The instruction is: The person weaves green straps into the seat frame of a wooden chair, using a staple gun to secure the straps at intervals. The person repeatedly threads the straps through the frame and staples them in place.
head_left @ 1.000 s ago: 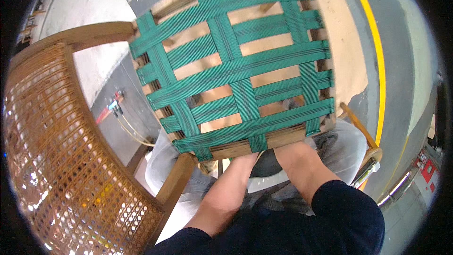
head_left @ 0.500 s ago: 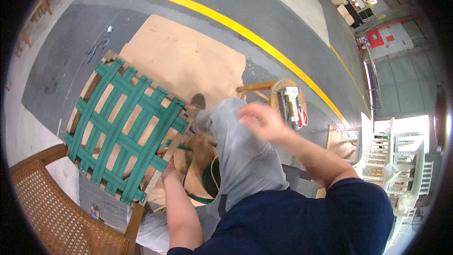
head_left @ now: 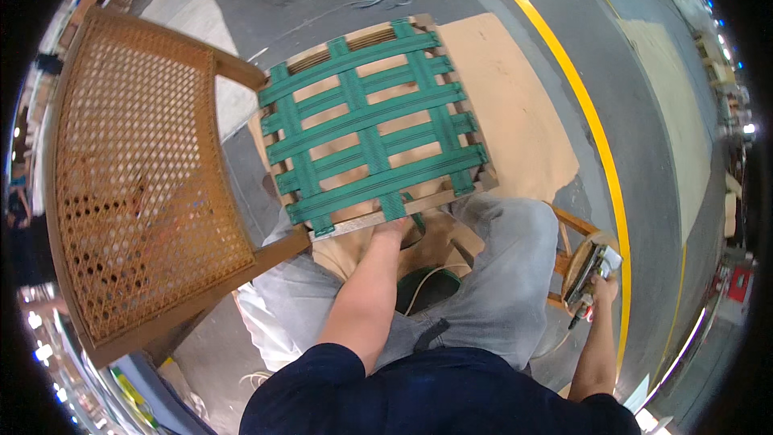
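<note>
A wooden chair's seat frame (head_left: 354, 225) carries green webbing straps (head_left: 366, 117) woven across it, with gaps between them. My left hand (head_left: 390, 229) grips the near rail beside the end of a middle strap; its fingers are mostly hidden under the rail. A loose green strap end (head_left: 419, 222) hangs just right of that hand. Out to the right, my right hand (head_left: 604, 288) is closed around the handle of a staple gun (head_left: 590, 272), dark and silver with a red part. The gun is over a round-topped wooden stool (head_left: 600, 238).
The chair's cane back (head_left: 149, 177) rises on the left. Brown cardboard (head_left: 515, 105) covers the floor under and beyond the seat. A green and black object (head_left: 427, 286) with a pale cord lies between my legs. A yellow line (head_left: 576, 89) crosses the grey floor.
My right hand has gone from above my knee to the stool and taken hold of the staple gun. The view has swung right; my left hand stays at the rail.
</note>
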`<state>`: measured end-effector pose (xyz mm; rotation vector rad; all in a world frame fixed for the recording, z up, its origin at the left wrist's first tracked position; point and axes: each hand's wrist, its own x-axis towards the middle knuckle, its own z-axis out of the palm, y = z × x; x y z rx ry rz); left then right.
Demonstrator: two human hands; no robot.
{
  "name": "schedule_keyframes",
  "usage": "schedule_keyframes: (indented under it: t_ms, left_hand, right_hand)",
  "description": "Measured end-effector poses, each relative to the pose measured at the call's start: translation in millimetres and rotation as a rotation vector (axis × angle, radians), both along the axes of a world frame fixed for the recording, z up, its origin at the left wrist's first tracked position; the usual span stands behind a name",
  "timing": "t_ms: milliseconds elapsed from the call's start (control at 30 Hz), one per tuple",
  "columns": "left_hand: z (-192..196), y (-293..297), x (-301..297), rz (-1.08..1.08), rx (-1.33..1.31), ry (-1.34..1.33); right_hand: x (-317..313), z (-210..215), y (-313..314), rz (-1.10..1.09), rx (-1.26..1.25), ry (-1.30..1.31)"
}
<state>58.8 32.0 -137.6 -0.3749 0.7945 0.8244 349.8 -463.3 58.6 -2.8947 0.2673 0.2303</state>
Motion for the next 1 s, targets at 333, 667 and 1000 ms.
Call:
schedule_keyframes:
  t_ms: [333, 667, 1000]
  left_hand:
    - [21.2, 4.6, 7.0, -0.095, -0.033, 0.073]
    - [21.1, -1.7, 1.9, -0.035, 0.337, -0.052]
    - [13.3, 6.9, -2.0, -0.191, 0.512, 0.141]
  right_hand:
    - [-72.6, 149.8, 142.5, 0.171, 0.788, 0.115]
    - [-218.0, 88.0, 371.9, 0.483, 0.85, 0.879]
    - [-239.6, 55.0, 397.2, 0.603, 0.648, 0.893]
